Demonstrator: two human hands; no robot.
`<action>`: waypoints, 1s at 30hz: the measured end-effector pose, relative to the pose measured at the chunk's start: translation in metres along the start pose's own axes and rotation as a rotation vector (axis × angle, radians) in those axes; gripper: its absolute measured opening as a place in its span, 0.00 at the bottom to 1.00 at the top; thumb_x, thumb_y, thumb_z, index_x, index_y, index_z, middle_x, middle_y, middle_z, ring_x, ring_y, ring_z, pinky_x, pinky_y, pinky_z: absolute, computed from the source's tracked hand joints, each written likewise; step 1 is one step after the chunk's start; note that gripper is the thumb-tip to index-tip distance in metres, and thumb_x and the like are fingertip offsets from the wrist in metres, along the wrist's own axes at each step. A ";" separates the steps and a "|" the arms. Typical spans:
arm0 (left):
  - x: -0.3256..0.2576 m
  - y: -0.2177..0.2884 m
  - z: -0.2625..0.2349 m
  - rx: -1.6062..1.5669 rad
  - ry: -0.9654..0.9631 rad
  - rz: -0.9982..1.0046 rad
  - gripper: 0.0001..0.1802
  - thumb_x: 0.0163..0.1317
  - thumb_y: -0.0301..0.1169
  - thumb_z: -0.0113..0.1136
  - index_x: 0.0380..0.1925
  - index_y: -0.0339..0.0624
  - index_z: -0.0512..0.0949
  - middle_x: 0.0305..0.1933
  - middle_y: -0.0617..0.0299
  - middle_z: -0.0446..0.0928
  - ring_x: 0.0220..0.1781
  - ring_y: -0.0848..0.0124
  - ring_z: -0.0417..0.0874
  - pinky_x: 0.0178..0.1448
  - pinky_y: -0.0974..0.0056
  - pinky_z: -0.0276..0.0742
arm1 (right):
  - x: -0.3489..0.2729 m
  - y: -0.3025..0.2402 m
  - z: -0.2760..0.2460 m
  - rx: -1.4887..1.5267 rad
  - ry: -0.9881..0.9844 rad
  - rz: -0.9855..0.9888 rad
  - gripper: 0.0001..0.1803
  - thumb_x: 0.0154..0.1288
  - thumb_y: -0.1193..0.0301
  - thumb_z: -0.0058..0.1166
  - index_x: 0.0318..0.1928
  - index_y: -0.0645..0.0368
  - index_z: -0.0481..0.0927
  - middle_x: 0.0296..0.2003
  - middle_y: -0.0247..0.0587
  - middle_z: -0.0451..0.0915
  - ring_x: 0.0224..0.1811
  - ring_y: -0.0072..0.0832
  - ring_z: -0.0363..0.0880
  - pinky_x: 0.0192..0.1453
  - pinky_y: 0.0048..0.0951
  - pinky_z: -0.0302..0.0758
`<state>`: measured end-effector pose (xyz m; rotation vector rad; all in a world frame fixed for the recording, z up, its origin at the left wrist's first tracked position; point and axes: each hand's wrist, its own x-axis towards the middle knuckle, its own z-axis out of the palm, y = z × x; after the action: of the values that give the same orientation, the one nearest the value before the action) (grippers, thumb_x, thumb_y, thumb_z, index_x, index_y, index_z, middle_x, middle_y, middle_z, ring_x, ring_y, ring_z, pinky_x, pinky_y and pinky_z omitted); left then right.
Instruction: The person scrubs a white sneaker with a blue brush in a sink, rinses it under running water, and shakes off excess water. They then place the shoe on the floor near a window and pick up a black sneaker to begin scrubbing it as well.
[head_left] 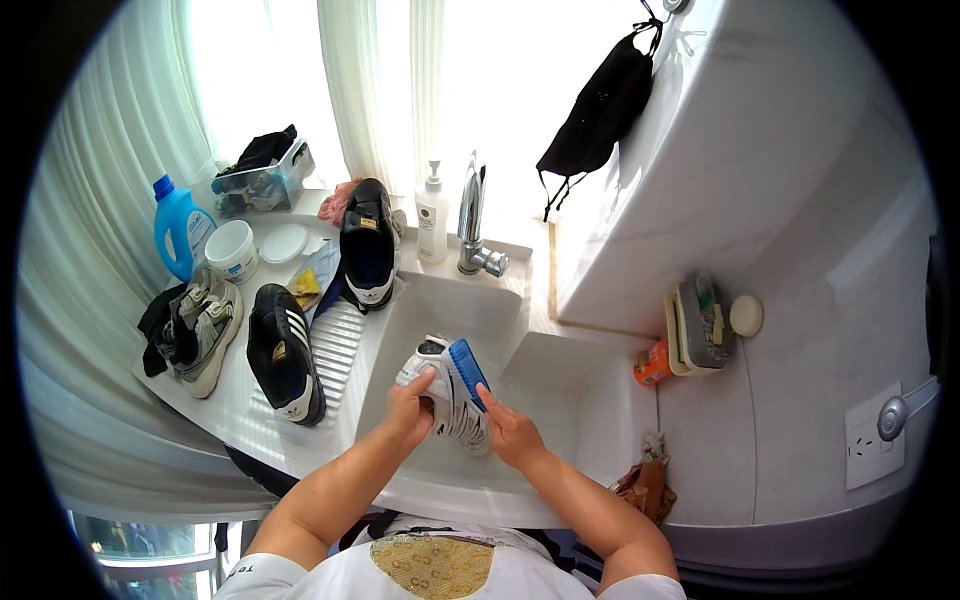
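Observation:
Over the white sink [590, 420], a pale grey and white sneaker [455, 412] is held by my left hand [408, 405], whose fingers are closed round its heel end. My right hand [512, 432] grips a blue scrubbing brush [466, 368] by its lower end. The brush lies along the right side of the sneaker; its bristles are hidden from me. To the left, a black shoe with white stripes [284, 350] rests on the ribbed drainboard [338, 350]. Another black shoe [368, 248] stands farther back beside the basin.
At the left stand grey sneakers [205, 335], a blue detergent bottle [180, 228], a white tub [232, 250] and a clear bin [265, 182]. A pump bottle [432, 215] and chrome faucet [475, 220] rise behind the sink. A black cloth mask [600, 110] hangs above; a soap caddy [700, 325] sits right.

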<state>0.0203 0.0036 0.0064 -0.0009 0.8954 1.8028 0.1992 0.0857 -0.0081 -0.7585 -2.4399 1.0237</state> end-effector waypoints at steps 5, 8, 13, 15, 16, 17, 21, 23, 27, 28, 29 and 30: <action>0.008 0.018 -0.024 -0.182 0.169 -0.031 0.19 0.66 0.34 0.50 0.54 0.37 0.67 0.56 0.53 0.71 0.60 0.58 0.70 0.66 0.50 0.63 | -0.027 0.096 -0.009 -0.408 -0.497 0.429 0.27 0.67 0.69 0.41 0.67 0.40 0.60 0.50 0.45 0.77 0.44 0.46 0.78 0.47 0.40 0.75; 0.003 0.014 -0.027 -0.188 0.124 -0.020 0.18 0.66 0.34 0.50 0.53 0.38 0.68 0.54 0.54 0.72 0.57 0.59 0.72 0.63 0.49 0.65 | -0.037 0.145 0.002 -0.492 -0.428 0.685 0.27 0.67 0.69 0.39 0.67 0.42 0.60 0.50 0.51 0.76 0.45 0.44 0.78 0.44 0.40 0.76; 0.006 0.013 -0.030 -0.194 0.160 -0.011 0.19 0.66 0.35 0.51 0.53 0.38 0.68 0.54 0.55 0.72 0.57 0.60 0.71 0.64 0.50 0.64 | -0.012 0.050 -0.014 0.110 -0.330 0.763 0.26 0.68 0.69 0.38 0.67 0.44 0.59 0.42 0.56 0.78 0.38 0.36 0.78 0.39 0.34 0.75; 0.010 0.011 -0.035 -0.199 0.160 0.003 0.19 0.66 0.35 0.51 0.53 0.39 0.68 0.54 0.55 0.72 0.57 0.60 0.71 0.64 0.50 0.64 | -0.015 0.027 0.002 0.049 -0.171 0.242 0.26 0.69 0.68 0.38 0.67 0.43 0.60 0.32 0.50 0.78 0.25 0.32 0.75 0.30 0.32 0.73; 0.010 0.009 -0.035 -0.198 0.153 -0.003 0.19 0.66 0.36 0.51 0.53 0.39 0.68 0.54 0.55 0.72 0.57 0.60 0.71 0.64 0.50 0.64 | -0.026 0.022 0.017 0.062 -0.028 0.006 0.25 0.69 0.67 0.38 0.66 0.42 0.61 0.26 0.46 0.76 0.18 0.30 0.72 0.25 0.30 0.72; 0.010 0.008 -0.034 -0.197 0.145 -0.009 0.19 0.66 0.36 0.51 0.53 0.40 0.68 0.54 0.56 0.72 0.57 0.60 0.71 0.64 0.50 0.64 | -0.036 0.028 0.024 0.018 -0.060 0.042 0.25 0.69 0.68 0.38 0.66 0.42 0.61 0.25 0.45 0.76 0.18 0.31 0.72 0.26 0.31 0.72; 0.003 0.013 -0.026 -0.208 0.214 -0.040 0.19 0.66 0.38 0.50 0.54 0.42 0.69 0.54 0.55 0.72 0.58 0.60 0.71 0.64 0.49 0.64 | -0.035 0.039 -0.005 -0.080 -0.390 0.441 0.25 0.69 0.68 0.37 0.66 0.41 0.61 0.32 0.49 0.79 0.28 0.37 0.76 0.36 0.35 0.73; 0.007 0.015 -0.041 -0.207 0.226 -0.034 0.20 0.66 0.40 0.50 0.54 0.42 0.69 0.55 0.54 0.72 0.59 0.58 0.70 0.65 0.46 0.62 | -0.015 0.014 -0.043 -0.056 -0.651 0.755 0.26 0.69 0.67 0.37 0.67 0.40 0.59 0.42 0.53 0.79 0.43 0.47 0.78 0.47 0.41 0.72; 0.020 0.011 -0.033 -0.243 0.220 -0.017 0.20 0.66 0.41 0.49 0.53 0.41 0.69 0.56 0.54 0.71 0.59 0.56 0.70 0.65 0.42 0.60 | -0.029 0.021 -0.018 -0.167 -0.463 0.281 0.27 0.68 0.68 0.37 0.68 0.41 0.58 0.42 0.53 0.79 0.41 0.48 0.78 0.44 0.42 0.73; 0.021 0.014 -0.031 -0.251 0.224 -0.017 0.20 0.66 0.41 0.49 0.53 0.41 0.69 0.56 0.54 0.71 0.59 0.56 0.70 0.65 0.42 0.60 | -0.031 0.014 -0.022 -0.248 -0.520 0.339 0.28 0.67 0.69 0.37 0.68 0.42 0.57 0.42 0.53 0.79 0.41 0.48 0.78 0.44 0.42 0.73; 0.023 0.015 -0.035 -0.255 0.271 -0.064 0.20 0.66 0.41 0.49 0.53 0.42 0.69 0.55 0.54 0.71 0.59 0.57 0.70 0.64 0.41 0.61 | -0.032 0.010 -0.025 -0.329 -0.578 0.395 0.28 0.67 0.70 0.37 0.68 0.43 0.57 0.42 0.53 0.79 0.41 0.47 0.78 0.44 0.41 0.73; 0.028 0.017 -0.027 -0.267 0.274 -0.069 0.19 0.66 0.40 0.49 0.52 0.42 0.69 0.55 0.54 0.71 0.58 0.57 0.71 0.64 0.43 0.62 | -0.026 0.033 -0.031 -0.406 -0.657 0.427 0.28 0.67 0.70 0.37 0.68 0.44 0.56 0.42 0.53 0.79 0.41 0.47 0.78 0.44 0.41 0.73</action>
<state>-0.0163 0.0084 -0.0142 -0.4529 0.8256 1.8721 0.2468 0.1049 -0.0157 -1.2824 -3.2008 1.0559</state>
